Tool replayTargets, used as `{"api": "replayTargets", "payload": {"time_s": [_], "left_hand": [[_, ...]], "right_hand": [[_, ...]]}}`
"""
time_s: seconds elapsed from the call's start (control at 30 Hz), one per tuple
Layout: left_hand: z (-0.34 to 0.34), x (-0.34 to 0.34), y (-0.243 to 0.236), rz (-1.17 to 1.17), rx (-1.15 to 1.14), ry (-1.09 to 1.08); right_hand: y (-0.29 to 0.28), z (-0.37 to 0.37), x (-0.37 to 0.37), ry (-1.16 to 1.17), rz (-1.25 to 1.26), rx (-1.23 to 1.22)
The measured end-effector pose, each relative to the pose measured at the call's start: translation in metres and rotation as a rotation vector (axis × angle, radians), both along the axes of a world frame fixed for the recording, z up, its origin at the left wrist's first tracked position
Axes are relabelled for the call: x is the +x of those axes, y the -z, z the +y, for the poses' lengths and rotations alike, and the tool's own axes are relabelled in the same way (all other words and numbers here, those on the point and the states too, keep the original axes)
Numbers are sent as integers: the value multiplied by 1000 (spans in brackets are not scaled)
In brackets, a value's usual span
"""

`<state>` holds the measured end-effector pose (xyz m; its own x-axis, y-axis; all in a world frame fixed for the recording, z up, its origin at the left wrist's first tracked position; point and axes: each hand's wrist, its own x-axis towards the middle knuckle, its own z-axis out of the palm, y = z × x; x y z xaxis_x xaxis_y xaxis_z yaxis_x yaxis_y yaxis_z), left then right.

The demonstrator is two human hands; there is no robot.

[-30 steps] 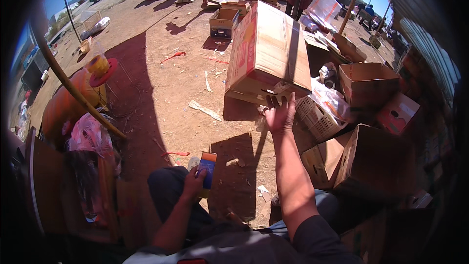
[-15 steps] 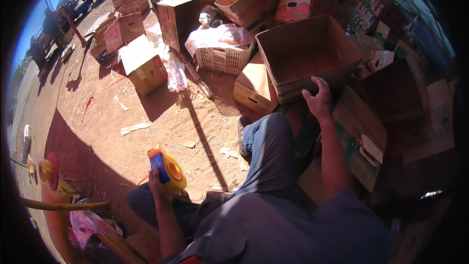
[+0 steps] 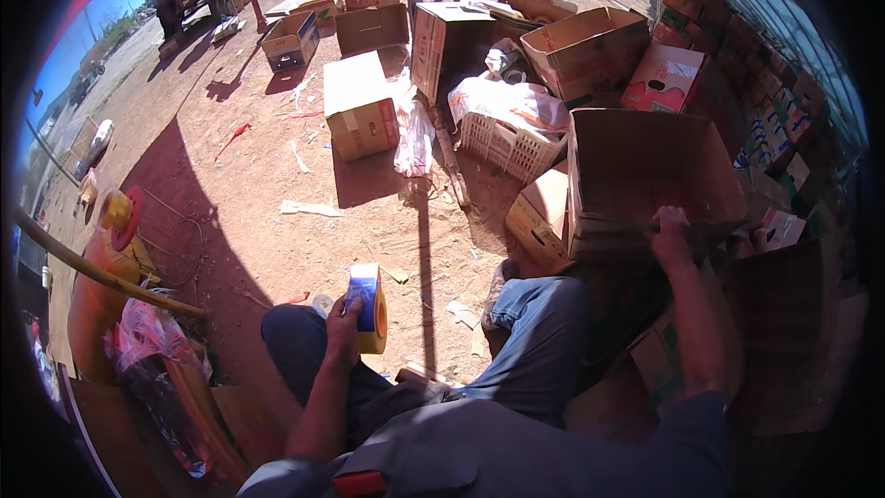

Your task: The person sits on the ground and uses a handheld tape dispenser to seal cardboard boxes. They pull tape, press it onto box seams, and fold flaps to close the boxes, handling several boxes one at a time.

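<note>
My left hand point(image 3: 342, 330) is wrapped round a roll of yellow packing tape point(image 3: 376, 332) with a blue and white face, held above my left knee. On the right, a large open cardboard box point(image 3: 650, 161) stands with its hollow facing me. My right hand point(image 3: 673, 236) is closed on the near rim of this box, fingers bent over the edge. A smaller carton point(image 3: 539, 223) leans against the box's left side. Just behind is a cream plastic crate point(image 3: 502, 146) covered by a white and pink plastic sheet.
A closed carton point(image 3: 361, 111) and crumpled plastic point(image 3: 414, 143) lie ahead on the dirt. A pole point(image 3: 111, 258) crosses the left side near an orange-yellow object point(image 3: 92, 314). More cartons point(image 3: 774, 111) are piled at the right. Shreds of litter point(image 3: 311, 209) dot the ground.
My right hand has gone from open beside the large box to closed on its rim. The tape roll has turned in my left hand. The view has swung left.
</note>
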<state>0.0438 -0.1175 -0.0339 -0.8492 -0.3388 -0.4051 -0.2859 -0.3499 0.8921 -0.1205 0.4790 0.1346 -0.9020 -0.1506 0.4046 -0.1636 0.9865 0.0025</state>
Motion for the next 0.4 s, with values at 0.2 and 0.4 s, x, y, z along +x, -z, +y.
{"api": "replayTargets", "payload": {"time_s": [0.2, 0.4], "left_hand": [[-11, 2, 10, -86, -125, -99], [-10, -6, 14, -49, -95, 14]], "right_hand": [[-103, -141, 50, -381, 221, -135], [-197, -280, -161, -191, 730, 345]]}}
